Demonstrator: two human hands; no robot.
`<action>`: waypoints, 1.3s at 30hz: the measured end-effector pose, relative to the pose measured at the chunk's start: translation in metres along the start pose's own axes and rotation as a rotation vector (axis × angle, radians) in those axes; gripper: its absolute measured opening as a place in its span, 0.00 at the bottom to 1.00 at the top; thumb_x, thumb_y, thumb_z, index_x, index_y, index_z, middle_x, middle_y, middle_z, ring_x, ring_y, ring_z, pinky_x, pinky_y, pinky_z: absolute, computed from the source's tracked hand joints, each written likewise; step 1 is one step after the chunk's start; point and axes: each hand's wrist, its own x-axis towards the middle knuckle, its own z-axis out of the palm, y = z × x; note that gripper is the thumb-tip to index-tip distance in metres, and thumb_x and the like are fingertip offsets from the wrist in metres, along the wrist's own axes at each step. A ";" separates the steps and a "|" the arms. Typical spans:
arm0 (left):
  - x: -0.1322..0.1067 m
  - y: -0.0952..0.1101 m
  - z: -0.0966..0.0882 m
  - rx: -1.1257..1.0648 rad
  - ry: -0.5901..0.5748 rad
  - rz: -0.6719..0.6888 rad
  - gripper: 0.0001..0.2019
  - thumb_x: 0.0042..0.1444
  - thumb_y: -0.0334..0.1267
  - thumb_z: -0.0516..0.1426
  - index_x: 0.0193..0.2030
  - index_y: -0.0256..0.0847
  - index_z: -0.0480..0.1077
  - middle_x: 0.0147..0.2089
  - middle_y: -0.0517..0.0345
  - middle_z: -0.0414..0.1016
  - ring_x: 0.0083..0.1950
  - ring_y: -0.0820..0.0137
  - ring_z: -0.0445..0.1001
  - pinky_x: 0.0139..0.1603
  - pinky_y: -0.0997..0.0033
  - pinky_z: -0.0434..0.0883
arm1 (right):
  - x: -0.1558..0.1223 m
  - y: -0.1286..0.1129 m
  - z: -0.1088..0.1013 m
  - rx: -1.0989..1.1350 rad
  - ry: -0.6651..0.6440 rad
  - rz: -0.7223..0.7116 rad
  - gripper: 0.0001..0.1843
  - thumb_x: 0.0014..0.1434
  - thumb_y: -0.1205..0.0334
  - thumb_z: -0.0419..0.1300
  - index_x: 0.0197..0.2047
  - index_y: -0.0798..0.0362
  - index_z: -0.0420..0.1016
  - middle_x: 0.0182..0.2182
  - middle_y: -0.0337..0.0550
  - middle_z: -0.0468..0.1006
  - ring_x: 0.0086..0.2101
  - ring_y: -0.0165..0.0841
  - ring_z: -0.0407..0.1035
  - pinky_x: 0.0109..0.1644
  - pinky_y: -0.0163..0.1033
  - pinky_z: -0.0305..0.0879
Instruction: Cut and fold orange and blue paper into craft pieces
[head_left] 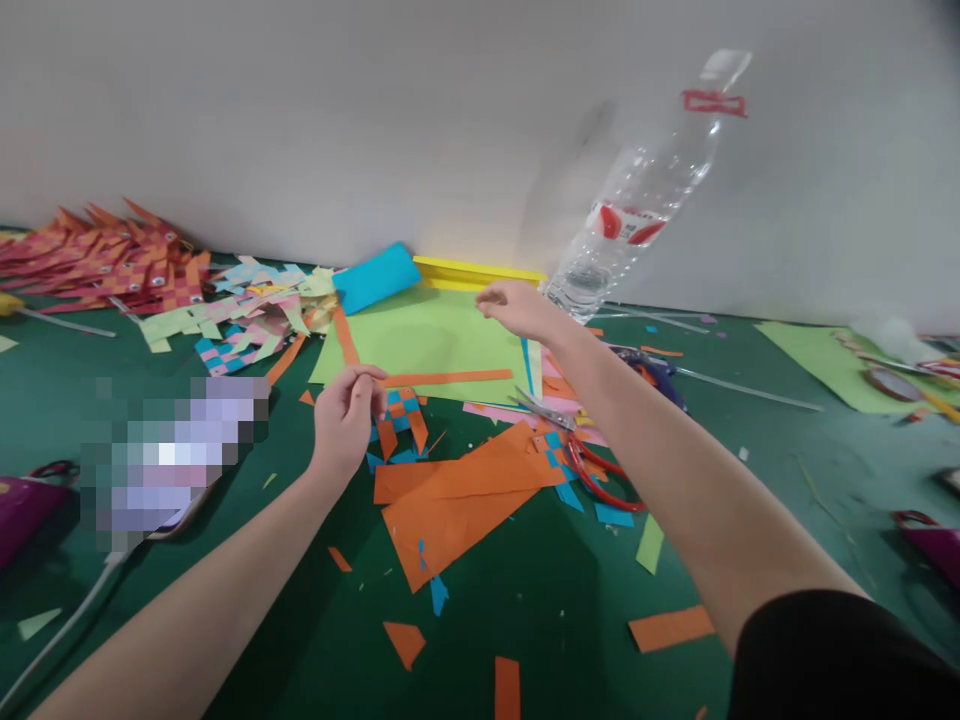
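Observation:
My left hand (349, 415) is closed in a pinch at the edge of a small blue-and-orange woven paper piece (405, 405), whose loose ends hang down. A long orange paper strip (457, 378) runs right from those fingertips over a light green paper sheet (420, 335); whether it is joined to the weave I cannot tell. Over the sheet's right part hovers my right hand (517, 305), its fingers loosely bent and apart, with nothing visible in them. Below lie orange paper pieces (457, 490), and red-handled scissors (592, 465) rest partly under my right forearm.
A tilted plastic bottle (634, 215) leans against the wall. Blue folded paper (379, 277) lies at the sheet's back edge. Woven paper scraps (259, 310) and red-orange woven fish (127, 260) are at the left. A blurred phone (180, 460) with a cable (64, 630) lies nearer.

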 end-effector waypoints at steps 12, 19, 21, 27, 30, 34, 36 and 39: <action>-0.002 0.000 -0.004 0.233 -0.057 0.053 0.11 0.60 0.35 0.46 0.33 0.41 0.69 0.20 0.65 0.66 0.21 0.73 0.67 0.26 0.73 0.66 | -0.049 0.077 0.006 -0.117 0.052 0.236 0.12 0.58 0.64 0.60 0.46 0.57 0.75 0.45 0.51 0.77 0.46 0.41 0.71 0.52 0.50 0.66; -0.006 -0.006 0.001 0.705 -0.402 0.423 0.14 0.63 0.40 0.46 0.38 0.41 0.71 0.40 0.52 0.78 0.46 0.60 0.74 0.49 0.58 0.68 | -0.039 0.088 0.017 0.143 0.096 0.269 0.19 0.63 0.56 0.57 0.55 0.54 0.67 0.52 0.48 0.71 0.46 0.38 0.70 0.48 0.50 0.70; -0.006 -0.008 0.003 0.725 -0.447 0.472 0.13 0.63 0.40 0.46 0.39 0.41 0.70 0.41 0.52 0.78 0.47 0.61 0.73 0.51 0.56 0.67 | -0.035 0.091 0.019 0.226 0.135 0.274 0.19 0.63 0.56 0.57 0.55 0.54 0.67 0.52 0.48 0.71 0.46 0.38 0.70 0.48 0.50 0.70; -0.007 -0.010 0.001 0.722 -0.464 0.483 0.13 0.64 0.40 0.45 0.40 0.41 0.70 0.42 0.52 0.77 0.47 0.61 0.73 0.49 0.56 0.69 | -0.025 0.094 0.028 0.309 0.145 0.315 0.19 0.63 0.56 0.57 0.54 0.54 0.68 0.51 0.48 0.71 0.46 0.38 0.70 0.48 0.49 0.70; -0.008 -0.009 0.001 0.722 -0.479 0.493 0.13 0.64 0.40 0.45 0.39 0.42 0.69 0.41 0.53 0.77 0.47 0.61 0.74 0.50 0.57 0.69 | -0.024 0.096 0.030 0.271 0.150 0.336 0.19 0.62 0.56 0.57 0.54 0.54 0.68 0.51 0.48 0.71 0.46 0.38 0.70 0.48 0.49 0.70; -0.009 -0.008 0.003 0.718 -0.506 0.505 0.12 0.64 0.39 0.46 0.38 0.42 0.69 0.40 0.53 0.77 0.47 0.62 0.74 0.50 0.57 0.69 | -0.027 0.097 0.029 0.223 0.168 0.338 0.19 0.62 0.56 0.57 0.54 0.55 0.68 0.51 0.48 0.72 0.46 0.38 0.70 0.48 0.49 0.70; -0.009 -0.008 0.003 0.715 -0.518 0.508 0.12 0.64 0.39 0.46 0.39 0.42 0.70 0.40 0.53 0.77 0.46 0.63 0.74 0.49 0.57 0.69 | -0.029 0.097 0.027 0.199 0.171 0.332 0.18 0.62 0.56 0.58 0.53 0.55 0.68 0.50 0.48 0.72 0.46 0.37 0.70 0.48 0.49 0.70; -0.010 -0.009 0.003 0.713 -0.531 0.512 0.12 0.64 0.39 0.46 0.39 0.42 0.70 0.40 0.53 0.77 0.46 0.63 0.74 0.49 0.57 0.69 | -0.033 0.095 0.022 0.166 0.169 0.313 0.19 0.62 0.56 0.58 0.54 0.55 0.68 0.51 0.48 0.72 0.46 0.38 0.70 0.48 0.49 0.70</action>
